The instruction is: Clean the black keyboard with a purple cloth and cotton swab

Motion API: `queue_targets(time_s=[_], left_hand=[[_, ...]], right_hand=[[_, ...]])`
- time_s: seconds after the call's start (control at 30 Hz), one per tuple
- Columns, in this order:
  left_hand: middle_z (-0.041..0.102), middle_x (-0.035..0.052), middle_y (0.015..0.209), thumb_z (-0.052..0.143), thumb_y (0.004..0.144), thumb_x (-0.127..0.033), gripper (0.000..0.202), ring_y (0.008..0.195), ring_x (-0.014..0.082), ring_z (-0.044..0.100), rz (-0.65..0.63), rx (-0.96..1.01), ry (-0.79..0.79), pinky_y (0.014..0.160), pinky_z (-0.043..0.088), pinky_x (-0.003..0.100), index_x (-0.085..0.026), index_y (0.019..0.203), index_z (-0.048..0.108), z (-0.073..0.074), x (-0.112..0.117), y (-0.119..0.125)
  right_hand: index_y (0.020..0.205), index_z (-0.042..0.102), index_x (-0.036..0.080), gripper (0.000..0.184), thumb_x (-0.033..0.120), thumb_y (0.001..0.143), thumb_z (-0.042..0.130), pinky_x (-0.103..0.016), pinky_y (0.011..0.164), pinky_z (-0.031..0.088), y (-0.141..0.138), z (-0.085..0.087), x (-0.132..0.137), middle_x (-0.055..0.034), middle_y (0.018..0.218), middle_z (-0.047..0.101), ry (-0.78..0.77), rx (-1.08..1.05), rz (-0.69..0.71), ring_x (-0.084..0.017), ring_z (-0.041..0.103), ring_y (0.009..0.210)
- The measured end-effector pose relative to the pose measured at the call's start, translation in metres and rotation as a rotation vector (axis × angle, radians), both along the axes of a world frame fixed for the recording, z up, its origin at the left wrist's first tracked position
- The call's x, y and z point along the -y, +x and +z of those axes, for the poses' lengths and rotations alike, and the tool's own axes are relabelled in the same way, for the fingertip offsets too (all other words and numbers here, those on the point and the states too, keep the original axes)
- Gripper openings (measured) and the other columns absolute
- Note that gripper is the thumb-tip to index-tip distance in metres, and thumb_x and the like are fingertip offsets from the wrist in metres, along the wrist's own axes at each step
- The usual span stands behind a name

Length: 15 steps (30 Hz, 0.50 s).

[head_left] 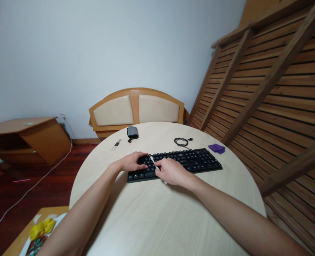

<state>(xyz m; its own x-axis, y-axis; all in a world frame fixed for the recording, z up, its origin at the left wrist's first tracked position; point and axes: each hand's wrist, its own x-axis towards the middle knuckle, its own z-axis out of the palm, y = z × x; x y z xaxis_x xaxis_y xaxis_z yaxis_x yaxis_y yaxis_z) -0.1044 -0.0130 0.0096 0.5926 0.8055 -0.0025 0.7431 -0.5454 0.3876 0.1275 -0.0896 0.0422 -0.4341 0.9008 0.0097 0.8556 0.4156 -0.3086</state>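
A black keyboard [194,160] lies across the round table, its keys facing up. My left hand [132,161] rests on the keyboard's left end, thumb stretched over the keys and fingers apart from it along the far edge. In my right hand [172,171] is a slim white toothbrush [153,160], pinched between thumb and fingers. Its head points away from me and is over the keys just right of my left thumb. The bristles are too small to make out, and my fingers hide the middle of the handle.
On the pale table [146,220] are a coiled black cable [182,142], a folded purple cloth [216,148], a grey pouch [132,132] and a small dark-and-clear item [117,144]. Yellow gloves [42,229] lie low at left. Wooden slats [274,106] lean at right.
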Motion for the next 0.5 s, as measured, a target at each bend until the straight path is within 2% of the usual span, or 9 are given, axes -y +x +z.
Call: queue_targets(time_s=[0.13,0.2,0.5], left_hand=[[0.055,0.0176,0.143,0.063,0.082,-0.053,0.076,0.131,0.0318,0.053,-0.001,-0.016,-0.008,0.114,0.038,0.042,-0.010,0.143,0.050,0.001,0.000,0.000],[0.055,0.0171,0.143,0.064,0.082,-0.052,0.075,0.130,0.0315,0.053,-0.001,-0.012,-0.009,0.113,0.039,0.041,-0.011,0.143,0.050,0.001,0.001,0.000],[0.054,0.0173,0.145,0.064,0.083,-0.053,0.076,0.130,0.0296,0.053,-0.006,-0.014,-0.021,0.113,0.039,0.039,-0.010,0.144,0.049,0.000,-0.001,-0.001]], right_hand=[[0.115,0.073,0.028,0.034,0.031,0.089,0.053,-0.026,0.066,0.040,0.008,-0.003,0.002,-0.0052,0.089,0.076,0.018,0.018,-0.005,-0.020,0.069,0.081],[0.121,0.072,0.029,0.037,0.032,0.089,0.054,-0.026,0.068,0.042,0.013,-0.004,0.004,-0.0052,0.092,0.076,0.030,0.029,-0.003,-0.021,0.069,0.085],[0.115,0.075,0.030,0.035,0.029,0.088,0.053,-0.026,0.066,0.039,0.026,0.005,0.020,-0.0027,0.084,0.075,-0.041,-0.003,0.019,-0.019,0.068,0.077]])
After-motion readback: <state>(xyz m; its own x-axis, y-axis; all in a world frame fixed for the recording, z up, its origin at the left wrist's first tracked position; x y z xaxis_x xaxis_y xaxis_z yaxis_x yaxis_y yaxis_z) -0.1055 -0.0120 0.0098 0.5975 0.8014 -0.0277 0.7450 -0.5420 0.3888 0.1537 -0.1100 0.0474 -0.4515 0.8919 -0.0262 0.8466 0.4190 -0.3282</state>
